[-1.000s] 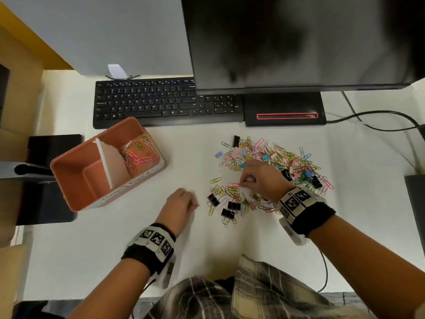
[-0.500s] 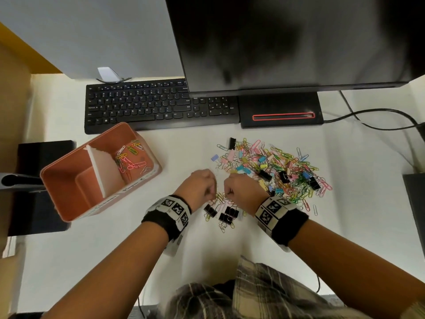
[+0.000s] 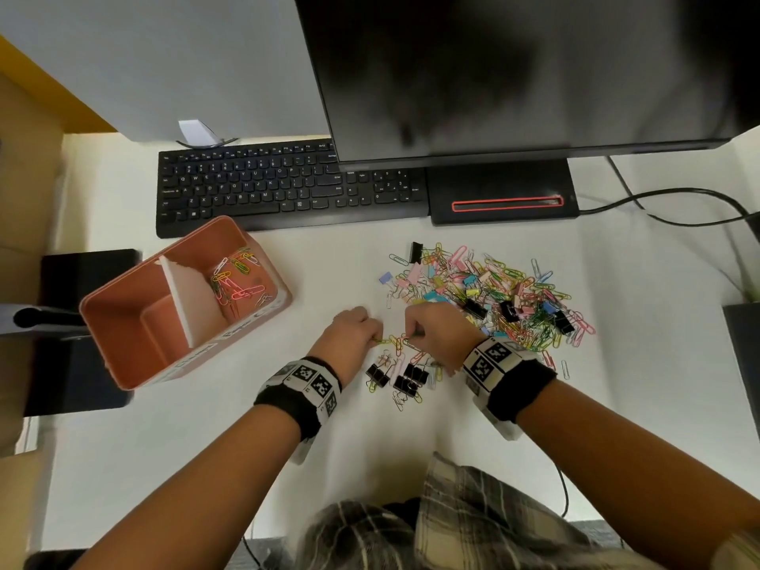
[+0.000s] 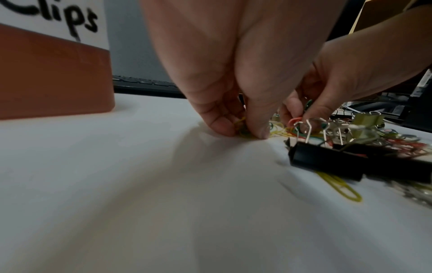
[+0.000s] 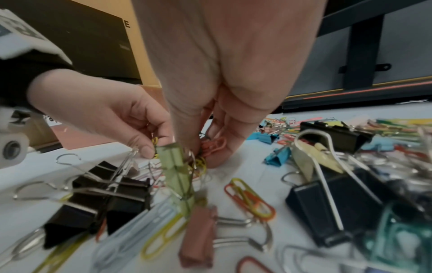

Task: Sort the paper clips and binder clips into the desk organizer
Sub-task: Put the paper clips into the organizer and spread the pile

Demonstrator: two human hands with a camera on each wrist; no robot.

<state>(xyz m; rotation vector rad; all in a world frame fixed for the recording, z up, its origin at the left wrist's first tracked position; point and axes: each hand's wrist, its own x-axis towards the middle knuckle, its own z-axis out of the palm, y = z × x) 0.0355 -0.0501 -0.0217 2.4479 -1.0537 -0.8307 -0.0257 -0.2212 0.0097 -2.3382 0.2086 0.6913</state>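
Observation:
A heap of coloured paper clips and binder clips (image 3: 489, 296) lies on the white desk, right of centre. The pink desk organizer (image 3: 123, 335) stands at the left, with several paper clips (image 3: 236, 281) in its far compartment. My left hand (image 3: 372, 335) pinches yellow paper clips (image 4: 243, 127) at the heap's near-left edge. Facing it, my right hand (image 3: 411, 335) pinches a small bunch of paper clips (image 5: 211, 146), red and yellow among them. Black binder clips (image 3: 395, 376) lie just in front of both hands.
A black keyboard (image 3: 283, 187) and a monitor stand (image 3: 501, 195) run along the back, under a dark monitor (image 3: 514, 67). A cable (image 3: 674, 203) trails at the right. A black block (image 3: 78, 331) sits left of the organizer. The organizer's label reads "Clips" (image 4: 58, 18).
My left hand moved right to the heap's near edge and took hold of clips. My right hand pulled back left from the heap's middle, and the two hands now meet.

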